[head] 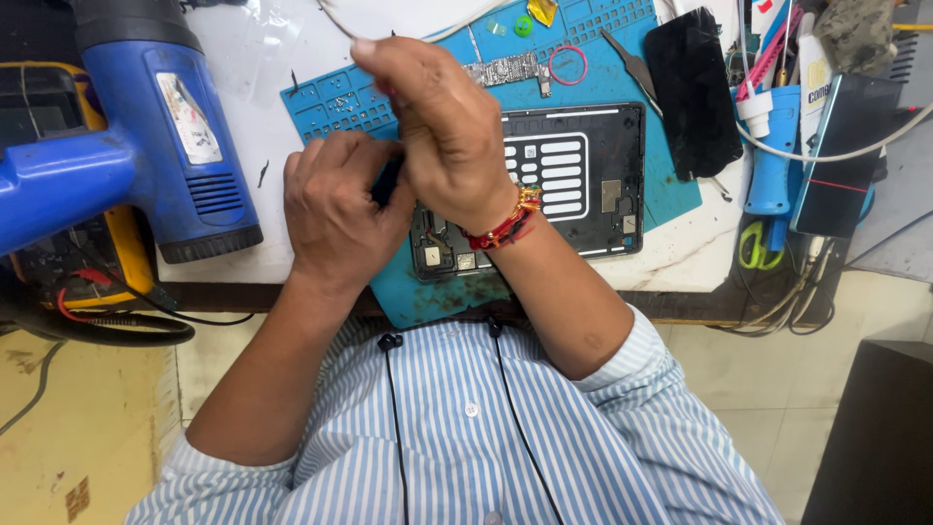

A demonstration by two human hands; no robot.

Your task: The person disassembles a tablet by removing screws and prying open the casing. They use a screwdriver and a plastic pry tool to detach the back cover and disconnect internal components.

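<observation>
While bunched together over the near-left corner of an opened tablet [544, 190] lying lengthwise across a blue mat [622, 68], left hand [335, 209] curled low, right hand [442, 126] crossed above, nearer the tablet's insides, fingers pinched, anything gripped hidden.

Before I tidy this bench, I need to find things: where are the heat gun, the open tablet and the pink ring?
heat gun [185, 146]: head view, on its blue body.
open tablet [583, 175]: head view, on its dark inner back.
pink ring [569, 65]: head view, on its rim.
</observation>
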